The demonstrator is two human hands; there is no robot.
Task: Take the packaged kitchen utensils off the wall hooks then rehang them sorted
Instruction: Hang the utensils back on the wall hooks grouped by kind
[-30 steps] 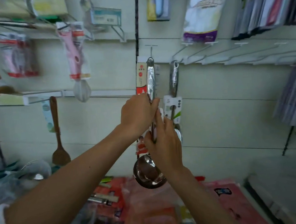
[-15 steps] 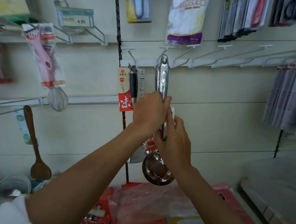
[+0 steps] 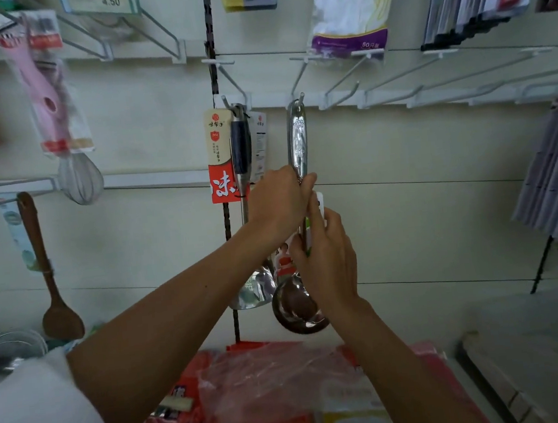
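Note:
A steel ladle point(image 3: 297, 140) hangs with the top of its handle on a white wall hook point(image 3: 300, 97); its bowl point(image 3: 298, 309) is below my hands. My left hand point(image 3: 280, 204) grips the handle at mid-height. My right hand point(image 3: 327, 261) holds the lower handle together with its white and green label card. Just to the left, a steel spatula with a dark handle point(image 3: 241, 146) and a red and cream card point(image 3: 219, 155) hangs on the neighbouring hook.
Several bare white hooks point(image 3: 395, 85) run to the right. A pink packaged whisk point(image 3: 53, 107) and a wooden spatula point(image 3: 46, 270) hang at left. Packaged goods hang above and at right. Red plastic packets point(image 3: 272, 394) lie on the shelf below.
The ladle's handle top has risen and now sits on the hook. Both hands stayed on the handle. The view has shifted, so the wall items appear further left.

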